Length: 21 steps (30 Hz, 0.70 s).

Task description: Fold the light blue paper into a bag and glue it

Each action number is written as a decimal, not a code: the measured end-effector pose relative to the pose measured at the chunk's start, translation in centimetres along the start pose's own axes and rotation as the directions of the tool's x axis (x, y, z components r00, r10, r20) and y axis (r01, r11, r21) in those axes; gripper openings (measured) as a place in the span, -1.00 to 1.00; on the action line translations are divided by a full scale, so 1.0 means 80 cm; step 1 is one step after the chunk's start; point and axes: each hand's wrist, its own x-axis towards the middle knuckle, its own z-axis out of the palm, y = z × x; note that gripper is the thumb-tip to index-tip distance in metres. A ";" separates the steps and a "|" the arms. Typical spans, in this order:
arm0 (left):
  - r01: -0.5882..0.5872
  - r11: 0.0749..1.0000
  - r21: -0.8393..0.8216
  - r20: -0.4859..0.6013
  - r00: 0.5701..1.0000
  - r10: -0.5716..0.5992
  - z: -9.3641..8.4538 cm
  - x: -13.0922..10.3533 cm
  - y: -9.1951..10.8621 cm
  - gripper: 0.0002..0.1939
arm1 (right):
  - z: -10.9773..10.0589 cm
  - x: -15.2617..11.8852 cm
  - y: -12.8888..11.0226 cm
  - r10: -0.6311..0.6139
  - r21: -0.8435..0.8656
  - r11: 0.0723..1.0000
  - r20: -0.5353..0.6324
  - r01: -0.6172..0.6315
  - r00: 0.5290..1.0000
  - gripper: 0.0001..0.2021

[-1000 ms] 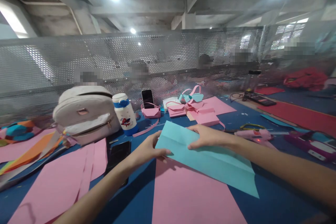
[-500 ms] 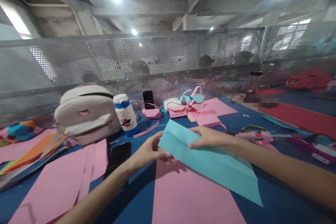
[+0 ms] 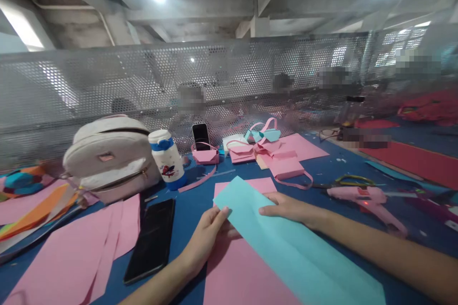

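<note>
A light blue sheet of paper (image 3: 282,243) with faint creases lies slantwise between my hands, above a pink sheet of paper (image 3: 236,274). My left hand (image 3: 211,228) pinches its left edge near the upper corner, thumb on top and fingers underneath. On the far edge, my right hand (image 3: 286,208) grips the same blue sheet, its thumb flat on the upper face and the other fingers mostly hidden behind it. The blue sheet covers part of the pink one.
Left are a black phone (image 3: 152,238), pink sheets (image 3: 71,252), a pale backpack (image 3: 110,157) and a bottle (image 3: 168,162). Small pink paper bags (image 3: 286,167) stand behind. A pink glue gun (image 3: 365,198) with a lit red light lies right. A perforated metal screen (image 3: 229,76) rises beyond.
The blue sheet and both hands have moved down, nearer to me. The far end of the pink sheet underneath now shows. Both hands still hold the blue sheet.
</note>
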 end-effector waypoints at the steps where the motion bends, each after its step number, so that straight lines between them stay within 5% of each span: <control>1: 0.005 1.000 -0.007 -0.006 1.000 -0.005 0.000 0.000 0.000 -0.60 | 0.001 -0.001 0.004 -0.019 0.025 1.000 0.002 0.019 1.000 -0.44; 21: 0.040 0.999 0.012 0.023 0.999 -0.041 -0.014 0.008 -0.015 -0.59 | -0.006 -0.007 0.019 -0.091 0.099 0.991 0.006 0.090 0.996 -0.47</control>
